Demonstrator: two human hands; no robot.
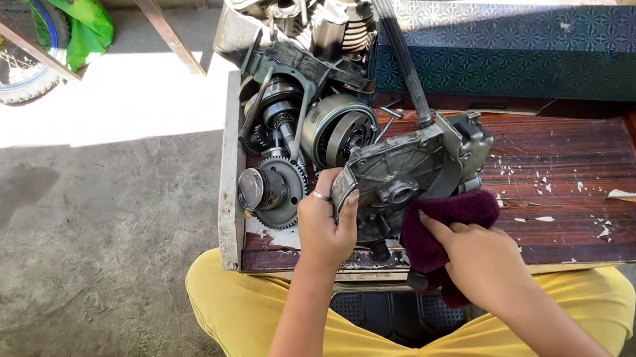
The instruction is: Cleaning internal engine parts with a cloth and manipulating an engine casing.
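Centre frame: my left hand (325, 225) grips the heavy, rigid, greasy engine cover (397, 173) by its rim; right hand (476, 259) clutches the soft maroon rag (449, 221).

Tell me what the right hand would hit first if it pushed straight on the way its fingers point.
The right hand, fingers aimed up and left, already presses on the maroon cloth. Just beyond it lies the grey engine cover that the left hand grips, so likely that cover, though depth is unclear.

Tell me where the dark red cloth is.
In the head view, the dark red cloth sits right of centre under the right hand, pressed against the grey metal engine cover.
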